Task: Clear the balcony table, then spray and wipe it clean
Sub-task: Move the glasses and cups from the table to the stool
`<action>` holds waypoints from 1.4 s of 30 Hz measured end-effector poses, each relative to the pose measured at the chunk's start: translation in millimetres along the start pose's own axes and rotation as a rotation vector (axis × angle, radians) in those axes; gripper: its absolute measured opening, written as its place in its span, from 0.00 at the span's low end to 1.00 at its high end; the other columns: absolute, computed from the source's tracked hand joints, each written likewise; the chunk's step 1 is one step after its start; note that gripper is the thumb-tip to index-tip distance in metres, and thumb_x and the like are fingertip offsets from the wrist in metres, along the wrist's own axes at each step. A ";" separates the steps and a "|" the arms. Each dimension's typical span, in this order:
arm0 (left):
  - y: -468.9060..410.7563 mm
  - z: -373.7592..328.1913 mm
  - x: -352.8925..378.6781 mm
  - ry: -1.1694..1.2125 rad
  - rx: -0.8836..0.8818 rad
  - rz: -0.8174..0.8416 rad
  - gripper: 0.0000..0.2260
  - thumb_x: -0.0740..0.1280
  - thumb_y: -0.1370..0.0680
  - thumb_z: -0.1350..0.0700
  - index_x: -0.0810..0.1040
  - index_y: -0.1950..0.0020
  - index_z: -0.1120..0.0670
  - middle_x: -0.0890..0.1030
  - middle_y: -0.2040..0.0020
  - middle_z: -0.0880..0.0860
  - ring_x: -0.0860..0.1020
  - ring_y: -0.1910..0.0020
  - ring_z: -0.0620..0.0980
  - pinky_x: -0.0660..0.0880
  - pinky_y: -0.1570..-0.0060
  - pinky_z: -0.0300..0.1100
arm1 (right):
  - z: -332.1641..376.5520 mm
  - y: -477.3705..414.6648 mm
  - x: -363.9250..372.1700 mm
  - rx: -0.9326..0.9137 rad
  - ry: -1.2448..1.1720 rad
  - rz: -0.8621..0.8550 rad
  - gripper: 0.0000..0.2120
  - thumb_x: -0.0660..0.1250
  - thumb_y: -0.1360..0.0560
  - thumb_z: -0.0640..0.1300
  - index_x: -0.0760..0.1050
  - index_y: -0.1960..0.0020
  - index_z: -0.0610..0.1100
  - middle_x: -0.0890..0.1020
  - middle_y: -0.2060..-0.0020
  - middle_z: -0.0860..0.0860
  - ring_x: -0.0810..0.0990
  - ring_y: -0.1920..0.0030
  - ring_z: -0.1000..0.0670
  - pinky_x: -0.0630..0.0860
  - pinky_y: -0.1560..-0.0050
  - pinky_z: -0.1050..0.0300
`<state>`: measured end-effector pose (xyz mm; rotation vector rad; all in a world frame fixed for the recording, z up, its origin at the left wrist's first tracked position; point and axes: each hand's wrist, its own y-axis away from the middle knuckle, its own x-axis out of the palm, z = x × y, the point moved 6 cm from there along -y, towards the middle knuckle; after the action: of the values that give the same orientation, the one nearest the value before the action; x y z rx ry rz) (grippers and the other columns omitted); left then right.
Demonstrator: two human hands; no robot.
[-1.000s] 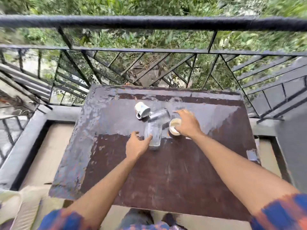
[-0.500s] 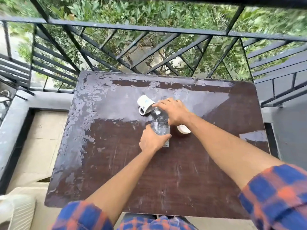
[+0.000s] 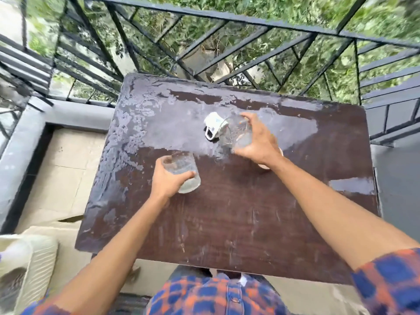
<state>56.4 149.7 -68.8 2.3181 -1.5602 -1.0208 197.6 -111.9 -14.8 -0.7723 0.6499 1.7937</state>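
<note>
Left hand (image 3: 169,181): grip clenched round a clear, straight-sided drinking glass (image 3: 181,172), thumb on the near side, fingers (image 3: 187,175) wrapped across its front. Glass sits w/ its mouth tipped toward 11 o'clock; can't tell if its base touches the bench or is just clear of it, the frame is smeared there.

Right hand (image 3: 254,142): grip clenched over a second clear glass tumbler (image 3: 241,133), palm on top, fingers spread down its sides. This one appears raised off the surface and tilted, mouth toward 10 o'clock, approx.

Just beside the right-hand glass, at its 9 o'clock, a small white ceramic mug w/ a loop handle (image 3: 214,128) lies on its side, handle pointing to 7 o'clock. Touching the glass or only near it: unclear. Under the right wrist, at 5 o'clock from the hand, the rim of a pale round cup (image 3: 264,166) peeks out; most of it hidden by the arm.

All of this is around the centre of a dark brown rectangular wooden bench (image 3: 227,223), its far half and left edge filmed w/ a wet grey sheen, near half drier and scratched. Left glass is at 8 o'clock from the right one, well apart.

Beyond the bench at 12 o'clock: black metal balcony railing (image 3: 250,21), green foliage behind. At 8 o'clock, a cream plastic chair (image 3: 34,258) on the tiled floor. Blue-and-orange checked shirt sleeves (image 3: 391,283) at the lower edge.
</note>
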 end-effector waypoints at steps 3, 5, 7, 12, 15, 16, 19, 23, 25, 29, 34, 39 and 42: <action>9.4 5.6 -36.2 0.070 0.058 -0.076 0.37 0.83 0.35 0.53 0.70 0.31 0.54 0.74 0.38 0.49 0.74 0.39 0.46 0.67 0.42 0.35 | 12.9 11.5 3.2 0.015 -0.132 -0.020 0.54 0.86 0.38 0.52 0.61 0.20 0.56 0.75 0.29 0.57 0.79 0.34 0.48 0.76 0.38 0.49; 22.2 13.7 -58.7 0.107 0.081 -0.127 0.38 0.84 0.36 0.53 0.71 0.31 0.53 0.75 0.38 0.48 0.74 0.39 0.45 0.68 0.43 0.34 | 24.5 22.0 10.8 0.029 -0.180 -0.007 0.56 0.87 0.41 0.55 0.62 0.19 0.57 0.76 0.27 0.55 0.78 0.33 0.51 0.75 0.37 0.51; 37.0 23.8 -76.6 0.126 0.090 -0.162 0.38 0.85 0.38 0.53 0.72 0.32 0.53 0.78 0.38 0.49 0.76 0.40 0.46 0.70 0.43 0.33 | 33.1 32.3 24.7 0.040 -0.240 0.016 0.55 0.85 0.44 0.60 0.64 0.21 0.57 0.79 0.31 0.54 0.79 0.33 0.49 0.76 0.33 0.46; 108.6 75.3 -113.0 0.201 0.019 -0.320 0.41 0.86 0.46 0.46 0.74 0.36 0.47 0.79 0.41 0.46 0.80 0.43 0.43 0.77 0.38 0.46 | 65.3 74.4 74.0 0.028 -0.370 0.179 0.53 0.83 0.47 0.61 0.68 0.26 0.56 0.83 0.41 0.53 0.83 0.39 0.48 0.79 0.36 0.44; 157.4 115.2 -127.8 0.270 -0.032 -0.437 0.38 0.86 0.39 0.56 0.73 0.33 0.51 0.78 0.41 0.45 0.76 0.49 0.32 0.72 0.46 0.29 | 91.2 96.1 112.3 -0.023 -0.371 0.311 0.53 0.83 0.48 0.60 0.68 0.26 0.55 0.84 0.43 0.53 0.84 0.41 0.48 0.79 0.37 0.45; 171.5 131.5 -132.4 0.274 -0.060 -0.472 0.38 0.86 0.39 0.56 0.73 0.33 0.51 0.78 0.41 0.45 0.77 0.48 0.35 0.70 0.46 0.29 | 101.8 102.3 124.9 -0.052 -0.353 0.356 0.53 0.84 0.47 0.60 0.68 0.26 0.55 0.84 0.43 0.54 0.84 0.41 0.49 0.79 0.36 0.44; 204.3 186.3 -150.1 0.299 -0.147 -0.596 0.39 0.86 0.41 0.55 0.74 0.33 0.50 0.79 0.41 0.45 0.78 0.41 0.45 0.73 0.38 0.41 | 136.0 120.5 163.4 -0.142 -0.319 0.480 0.49 0.87 0.43 0.53 0.68 0.27 0.57 0.84 0.43 0.55 0.83 0.41 0.50 0.78 0.35 0.43; 238.5 243.2 -172.0 0.439 -0.298 -0.754 0.39 0.85 0.39 0.63 0.73 0.32 0.55 0.77 0.42 0.49 0.77 0.42 0.49 0.72 0.42 0.40 | 192.7 141.7 212.9 -0.263 -0.262 0.647 0.50 0.83 0.45 0.62 0.67 0.26 0.59 0.82 0.43 0.61 0.82 0.39 0.53 0.77 0.35 0.49; 248.2 274.5 -182.7 0.502 -0.353 -0.812 0.39 0.84 0.38 0.65 0.71 0.30 0.58 0.76 0.41 0.49 0.76 0.43 0.48 0.71 0.43 0.39 | 227.2 152.3 242.1 -0.348 -0.223 0.728 0.49 0.85 0.42 0.59 0.67 0.25 0.56 0.82 0.43 0.60 0.82 0.40 0.54 0.77 0.36 0.50; 248.1 336.7 -206.1 0.533 -0.460 -0.879 0.42 0.84 0.39 0.65 0.69 0.30 0.59 0.75 0.40 0.51 0.76 0.42 0.51 0.71 0.42 0.41 | 287.2 173.3 304.7 -0.435 -0.168 0.856 0.48 0.83 0.41 0.57 0.67 0.25 0.56 0.82 0.42 0.58 0.82 0.40 0.53 0.75 0.41 0.55; 229.0 398.7 -233.5 0.524 -0.568 -0.881 0.43 0.84 0.42 0.68 0.69 0.31 0.58 0.77 0.42 0.55 0.78 0.44 0.56 0.73 0.44 0.41 | 327.1 198.9 392.3 -0.401 -0.125 0.954 0.45 0.80 0.44 0.58 0.66 0.30 0.63 0.82 0.39 0.56 0.82 0.39 0.52 0.78 0.38 0.55; 210.9 438.1 -252.5 0.479 -0.634 -0.846 0.41 0.84 0.39 0.63 0.70 0.30 0.55 0.79 0.42 0.55 0.78 0.48 0.52 0.70 0.52 0.37 | 319.8 212.1 467.5 -0.336 -0.060 0.923 0.48 0.81 0.42 0.54 0.64 0.25 0.58 0.82 0.39 0.51 0.81 0.38 0.50 0.79 0.35 0.51; 199.7 461.7 -258.6 0.447 -0.667 -0.836 0.39 0.84 0.38 0.60 0.70 0.32 0.51 0.76 0.43 0.49 0.74 0.47 0.49 0.68 0.50 0.37 | 309.7 215.1 507.3 -0.273 -0.028 0.925 0.50 0.83 0.39 0.46 0.65 0.22 0.51 0.80 0.37 0.51 0.80 0.37 0.50 0.72 0.38 0.63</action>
<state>-436.6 391.8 -204.1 2.4072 -0.0133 -0.8528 -200.4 349.0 -184.0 -0.6623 0.8274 2.7736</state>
